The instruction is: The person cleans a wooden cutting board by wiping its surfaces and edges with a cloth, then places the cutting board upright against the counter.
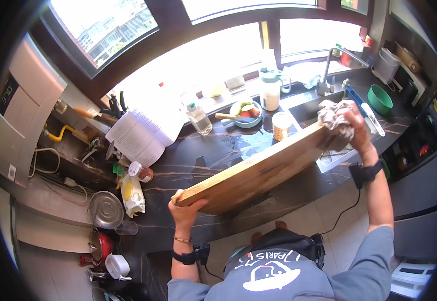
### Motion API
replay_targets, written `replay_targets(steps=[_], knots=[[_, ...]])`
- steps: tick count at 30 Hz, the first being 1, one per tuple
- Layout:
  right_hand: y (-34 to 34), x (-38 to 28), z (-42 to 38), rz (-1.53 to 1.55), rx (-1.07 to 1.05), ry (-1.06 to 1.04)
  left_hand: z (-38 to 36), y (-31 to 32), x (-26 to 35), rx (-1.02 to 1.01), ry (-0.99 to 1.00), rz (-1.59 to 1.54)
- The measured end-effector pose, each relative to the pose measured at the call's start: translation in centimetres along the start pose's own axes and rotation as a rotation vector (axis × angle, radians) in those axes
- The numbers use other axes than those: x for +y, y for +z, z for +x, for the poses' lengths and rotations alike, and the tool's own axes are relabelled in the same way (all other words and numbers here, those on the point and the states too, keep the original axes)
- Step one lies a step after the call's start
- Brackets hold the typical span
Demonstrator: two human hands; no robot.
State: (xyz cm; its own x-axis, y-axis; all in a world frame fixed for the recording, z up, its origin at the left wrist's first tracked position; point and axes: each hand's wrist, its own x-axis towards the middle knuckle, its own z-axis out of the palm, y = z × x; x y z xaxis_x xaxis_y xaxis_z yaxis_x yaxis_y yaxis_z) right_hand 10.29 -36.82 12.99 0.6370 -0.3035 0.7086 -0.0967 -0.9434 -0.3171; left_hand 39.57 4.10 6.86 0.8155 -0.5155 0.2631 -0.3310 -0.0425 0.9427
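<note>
Kitchen, dark stone counter (213,155) with pale veins, running under a row of bright windows (228,55); view from above the person's head.

Left hand (186,206): fingers curled closed over the near end of a long wooden cutting board (258,170), thumb on top. Right hand (351,125): closed on a crumpled cloth (335,118), pressed against the far end of the board. The board is lifted off the counter and tilted, its long axis running from about 8 o'clock at the left hand to 2 o'clock at the right hand, far end over the edge of the sink (311,110).

Both wrists carry black bands; left wrist also a thin bracelet.

Around the board:
- A small jar (281,126) with a pale lid, just beyond the board at 12 o'clock.
- A blue bowl (246,114) holding food and a wooden-handled utensil, further toward 11 o'clock.
- A white jug (270,89) behind the bowl, near the window sill.
- A clear bottle (198,119) at 10 o'clock from the board's middle.
- A stack of white paper (143,133) at 9 to 10 o'clock, well apart from the board.
- A steel lid (105,209) at 8 o'clock of the left hand.
- A faucet (336,62) above the sink; a green bowl (380,99) at 1 o'clock of the right hand.
</note>
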Motion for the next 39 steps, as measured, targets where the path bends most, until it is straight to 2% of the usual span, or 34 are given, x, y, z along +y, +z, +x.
replay_targets(steps=[4, 5, 6, 8, 10, 12, 15, 16, 18, 19, 21, 22, 24, 26, 28, 30, 31, 33, 39], knots=[[-3.3, 6.6, -1.8, -0.098, -0.027, 0.217, 0.0, 0.1, 0.0, 0.020, 0.013, -0.005], [-3.8, 7.5, -2.2, -0.113, 0.025, 0.175, 0.0, 0.1, 0.0, 0.018, 0.042, 0.049], [-4.4, 7.3, -2.2, -0.129, 0.076, 0.130, 0.2, 0.1, -0.1, 0.024, 0.052, 0.046], [-4.5, 4.2, -1.0, 0.122, 0.130, 0.160, 0.0, 0.3, -0.3, 0.042, 0.029, 0.013], [-2.3, 3.5, -0.7, 0.305, 0.082, -0.015, -0.3, 0.3, -0.1, 0.047, 0.014, 0.010], [-0.8, -1.0, 2.8, 0.118, -0.245, -0.062, -0.3, -0.1, -0.9, 0.036, 0.001, -0.022], [-0.3, -2.6, 4.5, 0.075, -0.278, -0.102, -0.5, -0.1, -0.7, 0.077, 0.059, -0.023], [-0.4, -3.1, 4.8, 0.073, -0.277, -0.110, -1.0, -0.1, -1.5, 0.084, 0.062, -0.026], [-1.0, -4.2, 5.5, 0.130, -0.418, -0.055, -2.5, 0.1, -5.0, 0.093, -0.052, -0.238], [-0.5, -4.3, 5.5, 0.162, -0.441, -0.068, -3.3, 0.2, -6.8, 0.020, -0.104, -0.333], [0.4, -6.0, 5.6, 0.166, -0.507, -0.105, -5.0, -0.5, -11.4, -0.086, -0.207, -0.095], [1.2, -7.2, 5.8, 0.179, -0.517, -0.148, -5.8, -0.8, -13.5, -0.086, -0.206, -0.095], [3.3, -9.8, 6.2, 0.236, -0.518, -0.168, -6.7, -0.9, -16.6, -0.015, -0.173, 0.144], [5.5, -12.9, 7.2, 0.261, -0.590, -0.189, -6.1, -1.4, -17.8, -0.015, -0.176, 0.111], [8.5, -15.8, 8.2, 0.323, -0.612, -0.273, -6.1, -1.4, -17.7, -0.008, -0.182, 0.079], [11.0, -19.3, 9.4, 0.347, -0.649, -0.344, -5.9, -0.5, -16.7, 0.157, -0.083, -0.051], [12.2, -20.9, 10.0, 0.346, -0.682, -0.348, -5.9, -0.6, -16.3, 0.156, -0.078, -0.052], [14.3, -23.7, 10.6, 0.362, -0.690, -0.354, -6.4, -1.1, -15.4, 0.084, -0.055, 0.158], [14.2, -28.1, 13.9, 0.382, -0.633, -0.376, -5.0, -7.6, -10.3, 0.107, -0.133, 0.057]])
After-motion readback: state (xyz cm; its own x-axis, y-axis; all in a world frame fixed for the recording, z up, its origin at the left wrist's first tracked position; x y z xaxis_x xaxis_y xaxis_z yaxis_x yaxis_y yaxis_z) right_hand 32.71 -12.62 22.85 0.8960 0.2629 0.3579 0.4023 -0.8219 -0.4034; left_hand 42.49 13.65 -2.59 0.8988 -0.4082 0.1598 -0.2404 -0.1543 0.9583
